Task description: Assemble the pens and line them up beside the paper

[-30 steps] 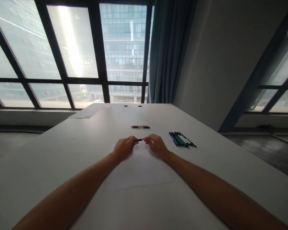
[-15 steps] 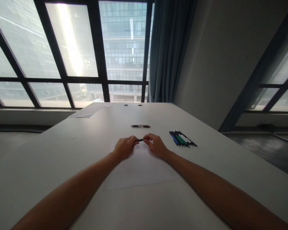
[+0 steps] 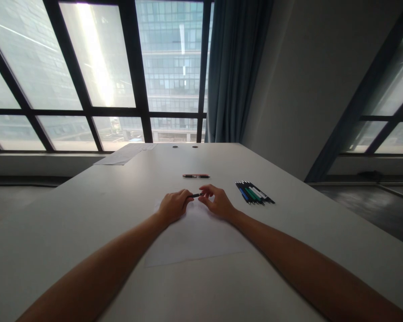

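Between my hands a dark pen (image 3: 196,195) lies nearly level, just above the far edge of a white sheet of paper (image 3: 195,241). My left hand (image 3: 174,205) is closed around the pen's left part. At its right end, the thumb and fingers of my right hand (image 3: 216,202) curl about the tip in a loose pinch, a small gap showing between thumb and index finger. Both wrists rest over the paper. Beyond the hands, a red and black pen (image 3: 196,176) lies crosswise on the table.
Right of my right hand, several pens (image 3: 254,192) with blue, green, white and black barrels lie side by side on the white table (image 3: 289,223). Other paper sheets (image 3: 116,156) lie at the far left edge. Two round dark discs (image 3: 195,146) sit at the far end, before the windows.
The right hand's fingers have loosened and spread slightly at the pen's right end. My left hand keeps its hold. The view has shifted a little.
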Demonstrator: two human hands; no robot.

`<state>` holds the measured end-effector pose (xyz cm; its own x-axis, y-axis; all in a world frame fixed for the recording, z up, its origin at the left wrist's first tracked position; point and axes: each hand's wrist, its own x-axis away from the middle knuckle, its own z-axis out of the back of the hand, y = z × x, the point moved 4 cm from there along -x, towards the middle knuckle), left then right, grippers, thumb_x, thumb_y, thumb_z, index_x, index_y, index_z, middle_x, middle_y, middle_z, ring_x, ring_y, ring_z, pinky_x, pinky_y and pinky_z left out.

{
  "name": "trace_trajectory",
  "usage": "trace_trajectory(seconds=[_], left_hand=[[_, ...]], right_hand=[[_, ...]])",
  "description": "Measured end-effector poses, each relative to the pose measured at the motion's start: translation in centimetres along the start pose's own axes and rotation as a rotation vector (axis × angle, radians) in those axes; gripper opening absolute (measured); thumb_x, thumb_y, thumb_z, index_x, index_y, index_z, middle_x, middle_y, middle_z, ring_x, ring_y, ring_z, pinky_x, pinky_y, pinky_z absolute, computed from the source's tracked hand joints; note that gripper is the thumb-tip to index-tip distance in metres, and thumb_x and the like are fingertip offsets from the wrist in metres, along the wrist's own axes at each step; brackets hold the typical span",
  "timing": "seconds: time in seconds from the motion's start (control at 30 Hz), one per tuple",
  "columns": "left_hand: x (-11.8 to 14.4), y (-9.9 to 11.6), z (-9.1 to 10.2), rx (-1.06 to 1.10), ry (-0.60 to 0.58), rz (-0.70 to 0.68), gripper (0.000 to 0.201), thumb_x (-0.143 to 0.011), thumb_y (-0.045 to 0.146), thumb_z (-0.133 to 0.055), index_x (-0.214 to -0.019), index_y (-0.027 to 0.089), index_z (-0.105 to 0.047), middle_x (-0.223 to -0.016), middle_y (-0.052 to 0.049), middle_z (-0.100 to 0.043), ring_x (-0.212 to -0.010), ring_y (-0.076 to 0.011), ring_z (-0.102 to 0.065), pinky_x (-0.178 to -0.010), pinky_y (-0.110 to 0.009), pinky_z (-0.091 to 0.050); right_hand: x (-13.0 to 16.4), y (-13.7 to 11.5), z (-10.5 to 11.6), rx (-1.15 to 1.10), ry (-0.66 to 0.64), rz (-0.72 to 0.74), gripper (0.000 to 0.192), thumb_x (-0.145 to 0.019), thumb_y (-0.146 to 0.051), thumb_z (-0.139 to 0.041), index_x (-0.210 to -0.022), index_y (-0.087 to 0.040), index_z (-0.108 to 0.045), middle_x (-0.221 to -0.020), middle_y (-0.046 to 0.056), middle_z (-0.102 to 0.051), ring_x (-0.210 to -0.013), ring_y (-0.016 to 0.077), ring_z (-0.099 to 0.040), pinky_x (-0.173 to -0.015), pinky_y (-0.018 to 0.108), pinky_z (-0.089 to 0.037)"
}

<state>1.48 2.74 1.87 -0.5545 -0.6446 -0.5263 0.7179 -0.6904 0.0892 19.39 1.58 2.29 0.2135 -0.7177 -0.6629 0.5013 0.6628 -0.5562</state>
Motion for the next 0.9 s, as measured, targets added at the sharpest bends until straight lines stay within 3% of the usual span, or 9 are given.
trace_trajectory(seconds=[0.13,0.27,0.53,0.77,0.9], left_hand=[[0.0,-0.1,-0.1,-0.007,-0.001,0.000,0.024,-0.099,0.038,-0.043,-0.103,0.021,-0.060,-0.099,-0.004,-0.072,-0.080,-0.0182,-0.069,-0.064,-0.027,-0.046],[0.0,-0.2,-0.1,-0.008,-0.008,0.015,0.024,-0.099,0.037,-0.044,-0.103,0.021,-0.060,-0.097,-0.004,-0.072,-0.080,-0.0183,-0.069,-0.064,-0.027,-0.046],[0.0,-0.3,-0.1,0.006,0.010,0.043,0.025,-0.099,0.038,-0.043,-0.101,0.021,-0.061,-0.098,-0.004,-0.072,-0.079,-0.0184,-0.069,-0.065,-0.026,-0.047],[-0.1,-0.4,0.1,0.015,0.016,0.089,0.022,-0.098,0.036,-0.045,-0.101,0.021,-0.061,-0.098,-0.004,-0.072,-0.080,-0.0189,-0.069,-0.066,-0.027,-0.048],[-0.1,-0.3,0.1,0.020,0.006,0.095,0.022,-0.098,0.036,-0.045,-0.100,0.021,-0.061,-0.097,-0.004,-0.073,-0.080,-0.0198,-0.069,-0.066,-0.027,-0.048]], right_hand=[[0.0,0.3,-0.2,0.011,-0.039,-0.064,0.023,-0.093,-0.032,-0.054,-0.080,-0.018,-0.067,-0.069,0.002,-0.068,-0.062,0.0146,-0.060,-0.064,0.026,-0.044],[-0.1,-0.1,0.0,-0.005,-0.014,-0.022,0.008,-0.085,-0.021,-0.060,-0.086,-0.018,-0.068,-0.076,0.002,-0.069,-0.068,0.0149,-0.061,-0.067,0.026,-0.046],[-0.1,-0.2,0.5,0.018,0.063,0.009,0.007,-0.077,-0.016,-0.060,-0.082,-0.019,-0.064,-0.075,0.001,-0.067,-0.065,0.0140,-0.060,-0.065,0.026,-0.047],[-0.5,1.9,1.5,0.107,0.160,-0.034,0.008,-0.077,-0.017,-0.059,-0.082,-0.018,-0.066,-0.076,0.002,-0.068,-0.065,0.0145,-0.060,-0.064,0.026,-0.047],[-0.7,4.0,2.1,0.234,0.104,-0.090,0.013,-0.080,-0.015,-0.059,-0.085,-0.018,-0.070,-0.083,0.003,-0.069,-0.067,0.0147,-0.060,-0.067,0.027,-0.048]])
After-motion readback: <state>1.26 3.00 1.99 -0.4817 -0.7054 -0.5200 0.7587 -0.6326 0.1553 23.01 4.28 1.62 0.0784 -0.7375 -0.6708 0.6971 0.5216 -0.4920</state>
